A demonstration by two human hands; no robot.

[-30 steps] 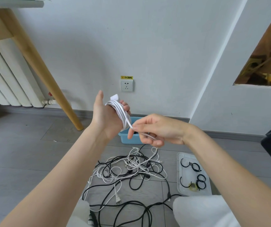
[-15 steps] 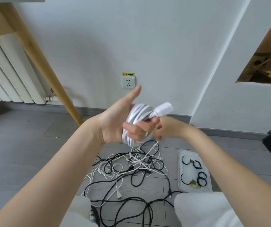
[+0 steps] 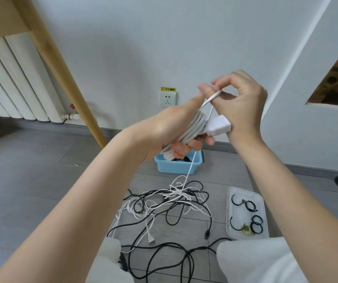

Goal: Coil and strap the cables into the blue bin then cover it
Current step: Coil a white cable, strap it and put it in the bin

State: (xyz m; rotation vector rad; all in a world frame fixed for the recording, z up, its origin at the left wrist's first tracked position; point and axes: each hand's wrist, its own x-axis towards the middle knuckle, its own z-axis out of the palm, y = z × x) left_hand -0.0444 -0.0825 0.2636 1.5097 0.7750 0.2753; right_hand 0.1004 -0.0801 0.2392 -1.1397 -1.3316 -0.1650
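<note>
While hands coil cable, label [image 3: 168, 89] reads "小心触电".

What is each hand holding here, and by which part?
The left hand grips the white cable coil around its wound loops. The right hand pinches the same cable's loose strand just above the coil.

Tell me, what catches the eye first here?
Centre frame, the left hand grips a coil of white cable while the right hand pinches its free strand above. Below, tangled black and white cables sprawl on the floor before the blue bin.
</note>
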